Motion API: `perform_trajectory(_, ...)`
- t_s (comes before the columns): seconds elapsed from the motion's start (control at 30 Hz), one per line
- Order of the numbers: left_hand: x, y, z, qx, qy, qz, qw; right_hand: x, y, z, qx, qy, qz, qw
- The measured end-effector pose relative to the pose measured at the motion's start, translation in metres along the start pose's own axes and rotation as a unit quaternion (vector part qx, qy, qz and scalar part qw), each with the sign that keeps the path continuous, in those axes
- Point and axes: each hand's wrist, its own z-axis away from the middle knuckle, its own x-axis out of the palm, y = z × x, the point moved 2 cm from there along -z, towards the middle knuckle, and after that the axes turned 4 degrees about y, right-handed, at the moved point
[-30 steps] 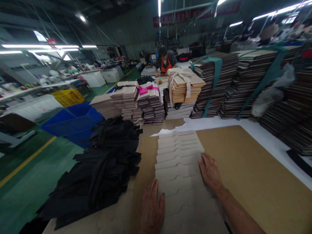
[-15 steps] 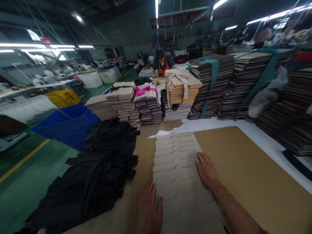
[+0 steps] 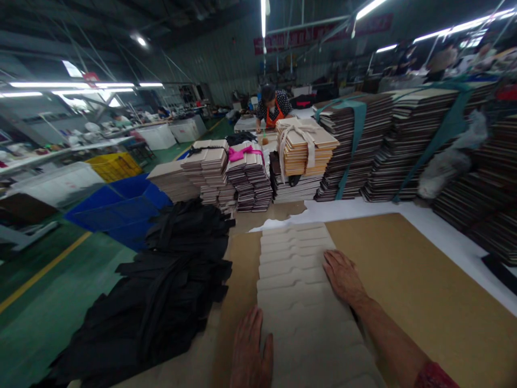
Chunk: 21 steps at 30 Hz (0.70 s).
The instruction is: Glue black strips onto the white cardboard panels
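A long row of overlapping beige panels (image 3: 299, 302), each with a stepped edge, runs away from me over a tan board (image 3: 375, 258). My left hand (image 3: 251, 347) lies along the row's left edge, fingers stretched forward and thumb apart, touching the near panels. Farther up, my right hand (image 3: 343, 276) rests against the right edge, its fingers extended over the panel margin. Neither hand is wrapped round anything. Left of the board sit bundles of black strips (image 3: 161, 302), tied round the middle.
Behind the board stand stacks of beige panels (image 3: 208, 172), one bundle with a pink tie (image 3: 242, 153), and tall dark stacks (image 3: 351, 145) with green bands. A blue bin (image 3: 121, 207) is on the floor at left. A person in an orange apron (image 3: 275, 113) works across the table.
The view has shifted slightly, so the scene sits a little lower and to the right. My right hand has edged slightly inward and toward me along the panels; my left hand stays at the left edge.
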Motion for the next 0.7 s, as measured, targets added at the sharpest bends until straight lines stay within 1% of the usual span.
perform_trajectory(0.17, 0.001, 0.000, -0.001, 0.014, 0.007, -0.002, 1.000, 0.001, 0.003, 0.002, 0.002, 0.013, -0.008, 1.000)
perform_trajectory(0.3, 0.003, -0.002, -0.001, 0.022, 0.019, 0.002, 1.000, 0.000, 0.007, 0.001, 0.024, 0.048, -0.024, 0.998)
perform_trajectory(0.43, 0.005, -0.003, -0.001, 0.020, 0.011, -0.009, 1.000, -0.003, 0.016, 0.004, 0.044, 0.077, -0.040, 0.995)
perform_trajectory(0.6, 0.005, -0.005, -0.001, 0.020, 0.005, -0.004, 1.000, -0.003, 0.030, 0.008, 0.052, 0.083, -0.045, 0.994)
perform_trajectory(0.7, 0.008, -0.006, -0.001, 0.024, 0.007, -0.003, 1.000, -0.002, 0.034, 0.004, 0.059, 0.080, -0.042, 0.994)
